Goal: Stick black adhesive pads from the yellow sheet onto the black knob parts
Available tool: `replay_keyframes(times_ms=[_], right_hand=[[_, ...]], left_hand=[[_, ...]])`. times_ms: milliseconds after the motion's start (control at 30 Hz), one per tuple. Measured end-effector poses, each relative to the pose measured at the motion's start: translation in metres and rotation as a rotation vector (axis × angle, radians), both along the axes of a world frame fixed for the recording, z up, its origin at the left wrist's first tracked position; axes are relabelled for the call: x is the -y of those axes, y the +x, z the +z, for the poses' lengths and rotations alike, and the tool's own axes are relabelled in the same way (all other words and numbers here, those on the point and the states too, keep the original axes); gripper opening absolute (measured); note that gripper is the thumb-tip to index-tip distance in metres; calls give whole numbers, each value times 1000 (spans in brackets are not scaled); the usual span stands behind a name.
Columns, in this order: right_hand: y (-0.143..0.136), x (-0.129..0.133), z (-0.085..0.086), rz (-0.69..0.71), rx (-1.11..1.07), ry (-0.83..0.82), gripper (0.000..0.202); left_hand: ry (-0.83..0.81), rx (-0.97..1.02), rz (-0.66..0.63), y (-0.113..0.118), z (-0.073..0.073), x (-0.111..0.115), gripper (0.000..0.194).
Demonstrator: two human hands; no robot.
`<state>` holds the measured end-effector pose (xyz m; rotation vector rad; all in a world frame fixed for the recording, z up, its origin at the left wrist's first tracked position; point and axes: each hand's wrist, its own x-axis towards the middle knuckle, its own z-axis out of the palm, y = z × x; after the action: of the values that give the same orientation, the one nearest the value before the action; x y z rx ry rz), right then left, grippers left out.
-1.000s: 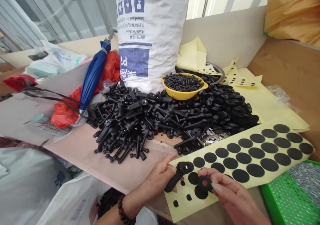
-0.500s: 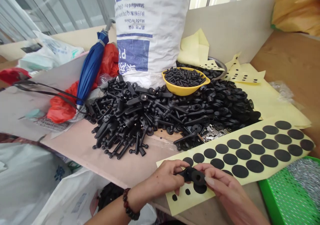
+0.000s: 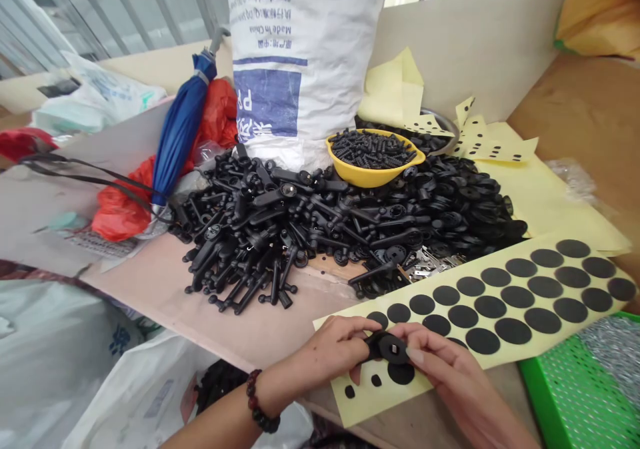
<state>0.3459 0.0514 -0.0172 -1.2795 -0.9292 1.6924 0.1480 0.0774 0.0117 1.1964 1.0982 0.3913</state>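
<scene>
My left hand (image 3: 336,350) is closed around a black plastic part with a round, disc-shaped end (image 3: 393,348). With thumb and fingers, my right hand (image 3: 434,354) pinches the right edge of that disc. A small bright piece shows at the disc's centre. The rest of the part is hidden by my left fingers. Both hands are over the near left end of a yellow backing sheet (image 3: 360,406), which carries rows of round black pads (image 3: 483,340). One loose-looking black round pad (image 3: 401,372) lies on the sheet just below the held part.
A pile of black plastic arms (image 3: 260,236) covers the table's middle, behind my hands. A yellow bowl (image 3: 367,176) of black screw-like pieces stands against a white sack (image 3: 315,56). Metal clips (image 3: 431,264) lie near the sheet. At right is a green basket (image 3: 555,396) holding small metal pieces.
The disc has turned slightly, and a bright piece now shows at its centre where a dark hole was seen. Both hands keep their hold. The view has shifted a little.
</scene>
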Motion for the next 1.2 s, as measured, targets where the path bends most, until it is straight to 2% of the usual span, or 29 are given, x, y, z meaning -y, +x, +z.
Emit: replay_keyframes(times_ms=[733, 1200], right_hand=[[-1, -3, -5, 17, 107, 46, 34], [2, -2, -7, 29, 131, 102, 30]], left_hand=[[77, -82, -46, 1, 9, -2, 33], [95, -83, -34, 0, 3, 1, 35]])
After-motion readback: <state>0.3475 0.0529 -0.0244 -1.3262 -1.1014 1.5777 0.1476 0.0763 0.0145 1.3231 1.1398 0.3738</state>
